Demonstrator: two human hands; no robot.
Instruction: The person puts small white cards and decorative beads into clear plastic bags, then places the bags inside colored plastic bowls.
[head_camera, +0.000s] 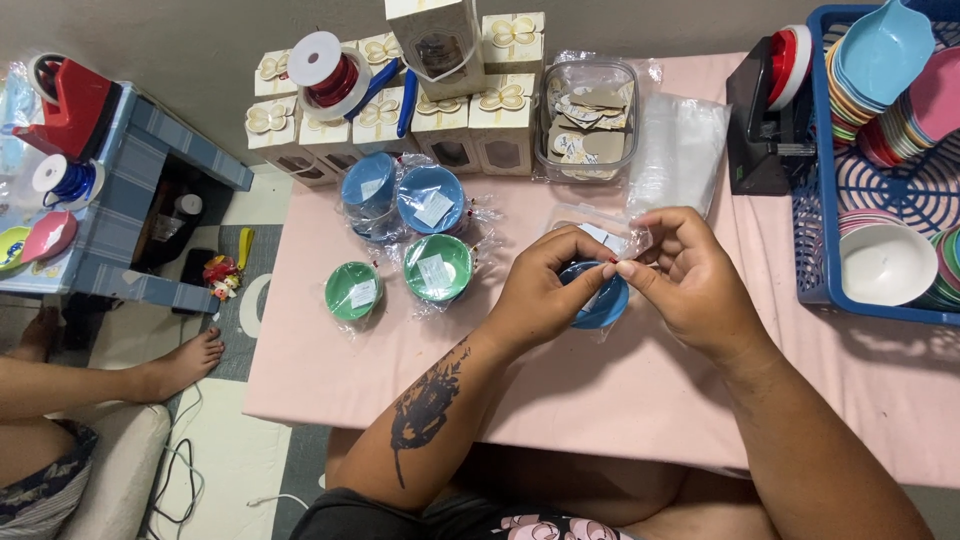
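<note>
My left hand (545, 290) and my right hand (690, 275) meet over the pink table (600, 400), both pinching a clear plastic bag (612, 236) that wraps a small blue bowl (603, 303). The fingertips of both hands touch at the bag's opening above the bowl. To the left lie wrapped bowls: two blue ones (430, 198), (368, 180) and two green ones (437, 267), (353, 290), each with a white card inside.
Cream gift boxes (500, 110) stand at the table's back with a red ribbon spool (328, 75). A clear tub of tags (587, 125), flat plastic bags (680, 150) and a blue basket of coloured bowls (880, 170) lie right. Another person's foot (180, 365) is left.
</note>
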